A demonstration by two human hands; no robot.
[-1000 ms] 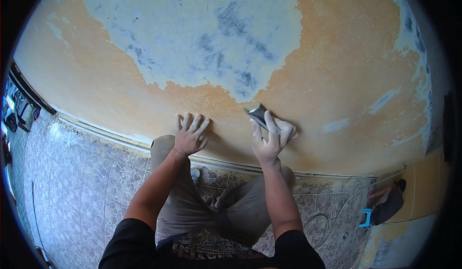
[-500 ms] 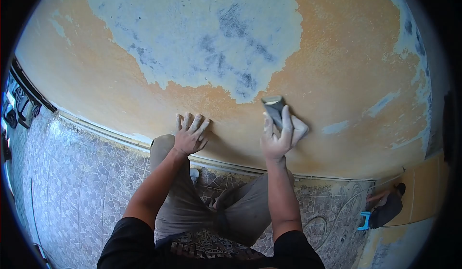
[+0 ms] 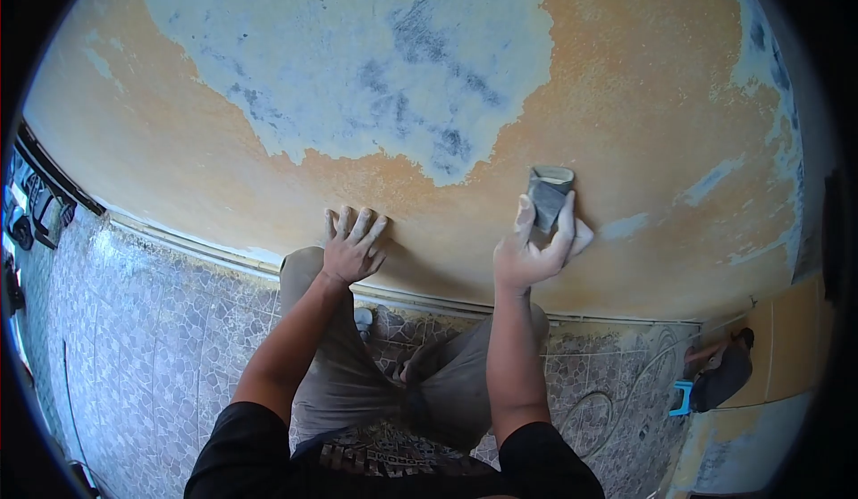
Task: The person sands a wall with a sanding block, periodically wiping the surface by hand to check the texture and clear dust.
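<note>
Before me is a wall point(image 3: 447, 240) of worn orange paint, with a large pale, grey-smudged patch point(image 3: 357, 61) in its upper middle. My right hand point(image 3: 536, 249) grips a sanding block point(image 3: 548, 197), a light core wrapped in dark grey sandpaper, held against or close to the wall right of the patch's lower tip. Pale dust coats the fingers. Lower left of the patch, my left hand point(image 3: 354, 247) rests on the wall with its dusty fingers spread, holding nothing.
A patterned tile floor point(image 3: 143, 320) runs along the wall's base. At the far right another person point(image 3: 722, 374) sits low by a blue stool point(image 3: 681, 398). A hose point(image 3: 594, 401) lies coiled on the floor. Dark items point(image 3: 40, 200) stand at the far left.
My right hand has moved to the right along the wall with the sanding block, which is now turned differently. My left hand stays in place. The view has shifted slightly.
</note>
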